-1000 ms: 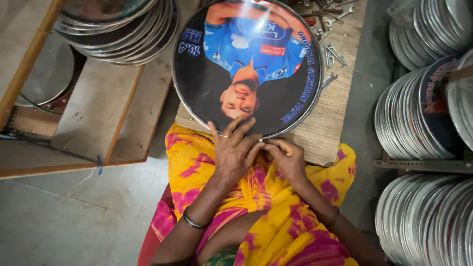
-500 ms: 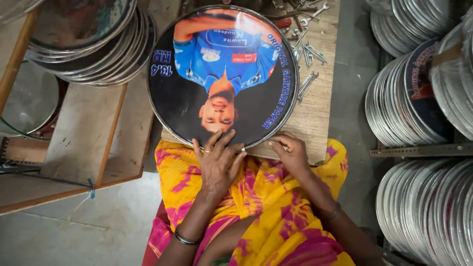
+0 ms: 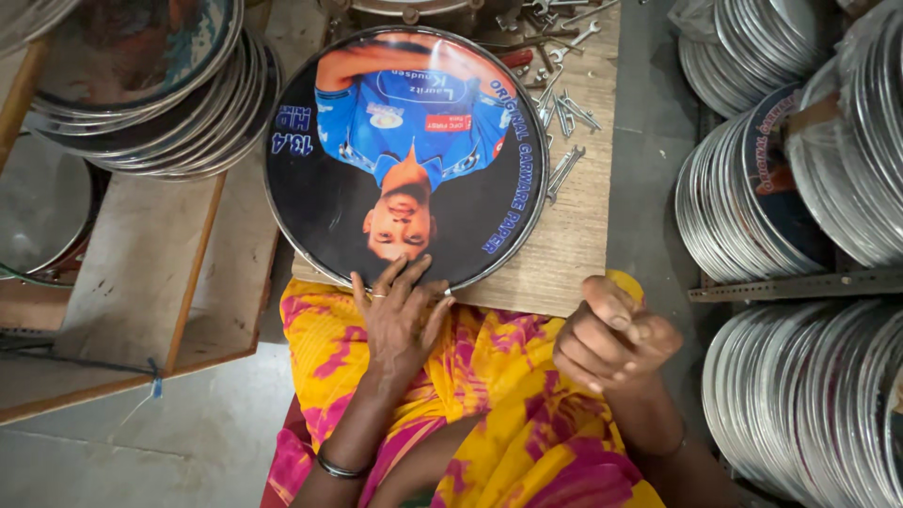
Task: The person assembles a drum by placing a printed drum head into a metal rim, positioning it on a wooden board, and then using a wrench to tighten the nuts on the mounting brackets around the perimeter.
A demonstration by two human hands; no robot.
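A stack of metal-rimmed discs [image 3: 150, 94] leans at the far left. The left hand [image 3: 400, 320] lies flat, fingers spread, on the near rim of a round printed drumhead [image 3: 406, 160], which rests on the wooden surface [image 3: 574, 235] above the yellow-pink cloth [image 3: 489, 376]. Spanners [image 3: 564, 118] lie just beside it. The right hand [image 3: 611, 339] hovers curled shut, its grip empty. Racked discs [image 3: 800, 188] fill the right.

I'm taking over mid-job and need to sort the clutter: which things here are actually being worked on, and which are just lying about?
In hand:
- round printed drum head, on the wooden board
- left hand, fingers resting on its near rim
- right hand, curled, off the drum head, above the lap

Lying about:
- spanners past the drum head
- stacked metal-rimmed discs at right
- stacked discs at upper left
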